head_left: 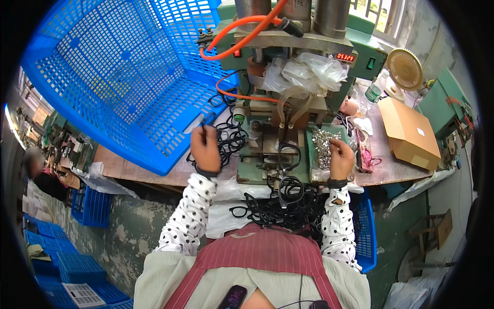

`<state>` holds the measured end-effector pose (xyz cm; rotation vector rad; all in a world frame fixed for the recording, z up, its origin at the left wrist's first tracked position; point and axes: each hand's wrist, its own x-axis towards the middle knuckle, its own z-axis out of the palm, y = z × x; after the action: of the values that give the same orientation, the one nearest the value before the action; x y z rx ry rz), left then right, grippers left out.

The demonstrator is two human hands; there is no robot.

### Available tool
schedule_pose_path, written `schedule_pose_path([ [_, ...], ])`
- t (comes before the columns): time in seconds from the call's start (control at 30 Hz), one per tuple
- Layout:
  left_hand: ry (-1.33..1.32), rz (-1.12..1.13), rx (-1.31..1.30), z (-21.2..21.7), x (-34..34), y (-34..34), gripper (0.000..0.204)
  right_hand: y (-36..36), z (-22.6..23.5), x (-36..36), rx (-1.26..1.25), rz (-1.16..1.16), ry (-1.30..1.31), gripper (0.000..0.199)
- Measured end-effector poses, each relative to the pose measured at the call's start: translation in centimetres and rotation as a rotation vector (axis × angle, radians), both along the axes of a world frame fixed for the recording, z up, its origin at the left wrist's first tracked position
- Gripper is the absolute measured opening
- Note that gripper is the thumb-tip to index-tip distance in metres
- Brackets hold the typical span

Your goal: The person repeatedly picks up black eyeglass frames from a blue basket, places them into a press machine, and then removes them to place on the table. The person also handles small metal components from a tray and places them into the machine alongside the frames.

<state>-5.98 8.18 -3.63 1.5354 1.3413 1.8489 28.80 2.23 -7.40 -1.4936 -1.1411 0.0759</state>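
My left hand is raised by the blue basket's near corner, its fingers drawn together. A small dark piece shows at its fingertips, too blurred to name. Beside that hand lies a heap of black eyeglass frames. My right hand hovers at the right edge of a tray of small shiny metal parts, thumb and fingers pinched; whatever they hold is too small to make out. Between my hands, a black eyeglass frame sits at the front of a green press. More black frames are piled at my lap.
A large blue plastic basket leans at the left. Plastic bags and orange hoses hang about the press. To the right stand a cardboard box, a bottle and a small fan. A person is at far left.
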Motion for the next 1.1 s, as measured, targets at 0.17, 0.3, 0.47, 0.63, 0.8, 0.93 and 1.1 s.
schedule_pose_path([
  [0.17, 0.686, -0.327, 0.661, 4.0, 5.6, -5.0, 0.042, -0.9, 6.3, -6.2, 0.102, 0.276, 0.234, 0.015],
  [0.3, 0.684, -0.621, 0.652, 5.0, 8.4, -6.1, 0.055, -2.1, 8.8, -8.8, -0.023, 0.402, 0.221, 0.02],
  [0.47, 0.622, -0.714, 0.67, 4.4, 8.7, -5.7, 0.052, -1.3, 8.6, -9.8, -0.042, 0.471, 0.464, 0.031],
  [0.63, 0.689, -0.729, 0.774, 3.6, 8.4, -7.0, 0.05, -0.3, 8.4, -12.0, 0.086, 0.421, 0.552, 0.034],
  [0.8, 0.622, -0.565, 0.625, 7.3, 6.4, -6.2, 0.041, 0.9, 5.5, -13.6, 0.352, 0.305, 0.427, 0.031],
  [0.93, -0.172, -0.42, 0.184, 10.6, 7.0, -3.2, 0.027, 1.4, 4.9, -13.7, 0.415, 0.316, 0.354, 0.029],
  [1.1, 0.534, -0.572, 0.653, 7.1, 6.9, -5.1, 0.048, 0.9, 6.0, -12.4, 0.309, 0.32, 0.267, 0.032],
])
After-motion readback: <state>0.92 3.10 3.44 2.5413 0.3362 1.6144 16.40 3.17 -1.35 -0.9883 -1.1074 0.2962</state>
